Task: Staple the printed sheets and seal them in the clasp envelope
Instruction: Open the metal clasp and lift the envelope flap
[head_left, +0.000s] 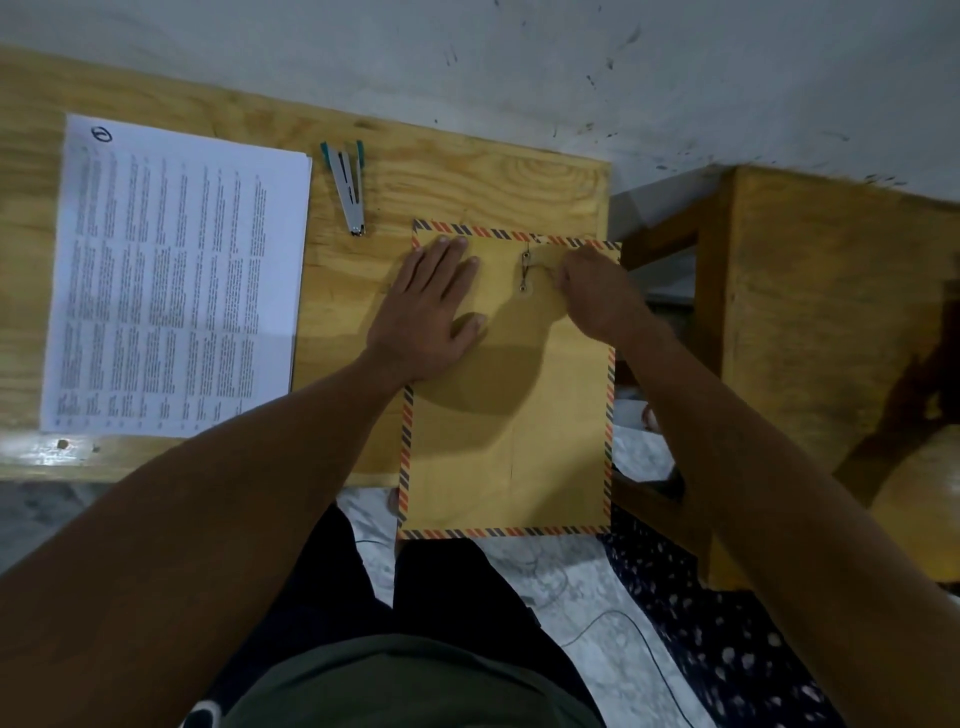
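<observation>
**Two hands on one envelope at the table's corner**

The left hand lies flat, fingers straight and spread, pressing the upper left of the brown paper clasp envelope with a red-and-blue striped border. The right hand has its fingers curled at the small metal clasp near the envelope's top, pinching there; the exact grip is hidden. The envelope's lower part overhangs the pale plywood table. Beyond the left fingertips lies one silver stapler with teal trim. Further left sits one stack of white printed sheets. Right of the right hand stands a second wooden table. Behind is a scuffed grey wall; below, marbled flooring.
</observation>
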